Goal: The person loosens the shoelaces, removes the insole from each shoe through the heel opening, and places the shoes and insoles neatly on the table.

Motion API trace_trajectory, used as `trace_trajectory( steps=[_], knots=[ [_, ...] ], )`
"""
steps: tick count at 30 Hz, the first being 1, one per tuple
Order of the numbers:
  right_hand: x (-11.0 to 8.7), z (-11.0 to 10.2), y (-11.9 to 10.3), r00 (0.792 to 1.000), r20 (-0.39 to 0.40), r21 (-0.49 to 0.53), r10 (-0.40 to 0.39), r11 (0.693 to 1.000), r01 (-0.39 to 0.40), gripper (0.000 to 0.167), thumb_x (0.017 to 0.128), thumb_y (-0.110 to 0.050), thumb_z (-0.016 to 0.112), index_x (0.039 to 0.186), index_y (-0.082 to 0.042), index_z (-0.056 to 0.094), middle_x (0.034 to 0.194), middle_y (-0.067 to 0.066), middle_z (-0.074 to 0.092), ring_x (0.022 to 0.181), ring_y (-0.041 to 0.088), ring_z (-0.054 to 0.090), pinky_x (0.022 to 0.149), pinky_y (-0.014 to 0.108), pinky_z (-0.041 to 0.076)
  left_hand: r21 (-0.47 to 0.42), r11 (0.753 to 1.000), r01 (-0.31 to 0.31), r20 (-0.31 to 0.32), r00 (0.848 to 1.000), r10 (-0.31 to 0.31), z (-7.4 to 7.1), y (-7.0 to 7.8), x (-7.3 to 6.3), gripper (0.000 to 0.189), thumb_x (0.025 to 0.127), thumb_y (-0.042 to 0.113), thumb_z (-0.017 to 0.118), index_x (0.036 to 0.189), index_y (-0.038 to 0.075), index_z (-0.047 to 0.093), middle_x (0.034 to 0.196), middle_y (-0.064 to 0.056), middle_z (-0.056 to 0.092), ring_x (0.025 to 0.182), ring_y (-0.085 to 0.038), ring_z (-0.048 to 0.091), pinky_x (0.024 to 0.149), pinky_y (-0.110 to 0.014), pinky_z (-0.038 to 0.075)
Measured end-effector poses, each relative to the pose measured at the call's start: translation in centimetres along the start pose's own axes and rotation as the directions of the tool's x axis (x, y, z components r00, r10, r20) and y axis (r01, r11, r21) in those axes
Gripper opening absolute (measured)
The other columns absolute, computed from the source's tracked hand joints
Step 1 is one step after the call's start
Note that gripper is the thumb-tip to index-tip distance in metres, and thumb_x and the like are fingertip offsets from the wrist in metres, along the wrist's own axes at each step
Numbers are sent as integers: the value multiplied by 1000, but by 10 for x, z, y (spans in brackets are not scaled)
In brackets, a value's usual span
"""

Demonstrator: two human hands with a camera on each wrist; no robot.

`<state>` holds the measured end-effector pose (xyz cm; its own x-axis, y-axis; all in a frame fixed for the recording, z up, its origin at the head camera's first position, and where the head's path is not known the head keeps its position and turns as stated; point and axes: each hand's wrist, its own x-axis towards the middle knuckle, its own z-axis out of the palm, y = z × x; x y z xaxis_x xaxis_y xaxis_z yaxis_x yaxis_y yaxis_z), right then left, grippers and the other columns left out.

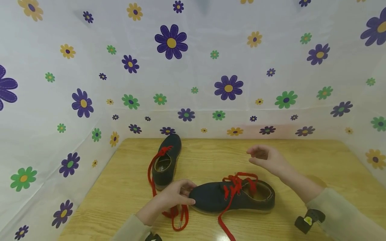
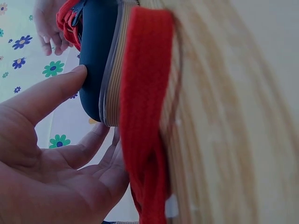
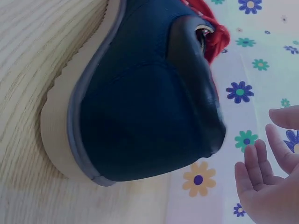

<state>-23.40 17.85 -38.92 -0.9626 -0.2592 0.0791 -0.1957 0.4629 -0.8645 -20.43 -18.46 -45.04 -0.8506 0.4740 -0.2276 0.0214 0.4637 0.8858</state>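
A dark blue shoe (image 1: 211,199) with red laces (image 1: 233,190) lies lengthwise on the table, toe to the left. At its toe, my left hand (image 1: 173,195) holds the tip between thumb and fingers; the thumb (image 2: 70,84) touches the upper in the left wrist view. My right hand (image 1: 268,160) hovers above and behind the heel end, fingers loosely bent and holding nothing. In the right wrist view the shoe's heel (image 3: 135,126) stands apart from that hand (image 3: 275,186). One long lace end trails from the shoe toward the near edge.
A second dark blue shoe (image 1: 167,164) stands behind my left hand, toe pointing to the back. Its red lace (image 1: 150,170) runs down beside and past the left hand. The wooden table (image 1: 211,154) meets a flowered white cloth (image 1: 199,67) at the back and sides.
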Motion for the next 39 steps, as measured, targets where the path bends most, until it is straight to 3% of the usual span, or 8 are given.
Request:
trace_trajectory(
  steps=[8,14,19,23,34,39],
  knots=[
    [-7,5,-12,998,44,46,-34,998,32,19,101,-13,71,116,0,71,110,13,73,95,10,68,85,24,56,-28,1000,1,7,1000,-1,-2,0,2,48,89,-2,81,133,-8,62,124,-21,69,103,-20,71,91,-35,61],
    [-11,24,-12,987,141,94,-77,993,64,13,102,-11,70,109,-1,72,106,12,72,94,15,69,84,30,58,-18,1000,6,6,1000,-6,-4,2,4,48,89,-1,81,133,-8,62,124,-21,69,102,-18,70,91,-34,61],
    [-12,40,-3,974,189,118,-126,987,105,13,101,-10,70,107,3,72,99,12,72,84,9,66,77,28,58,-22,1000,14,10,1000,-14,-3,2,3,48,89,-1,81,133,-7,62,123,-20,69,102,-19,70,90,-34,61],
    [-13,49,8,968,205,93,-148,987,131,11,100,-11,74,104,-1,74,95,7,72,79,6,64,72,25,56,-9,1000,19,12,1000,-19,-2,2,1,48,89,-1,81,133,-6,63,122,-19,69,102,-19,70,89,-35,60],
    [-17,58,11,958,201,-80,-205,971,224,19,89,-28,88,99,-17,76,98,-2,71,86,5,61,78,27,54,13,1000,27,10,1000,-27,-2,3,0,47,89,0,82,132,-6,63,122,-19,69,104,-20,70,90,-36,61],
    [-20,57,12,945,209,-150,-250,947,283,12,91,-22,85,96,-24,75,102,-6,68,91,5,57,83,28,50,14,1000,23,12,1000,-23,-2,2,1,48,89,-1,82,133,-6,63,123,-20,69,104,-21,70,89,-36,61]
  ],
)
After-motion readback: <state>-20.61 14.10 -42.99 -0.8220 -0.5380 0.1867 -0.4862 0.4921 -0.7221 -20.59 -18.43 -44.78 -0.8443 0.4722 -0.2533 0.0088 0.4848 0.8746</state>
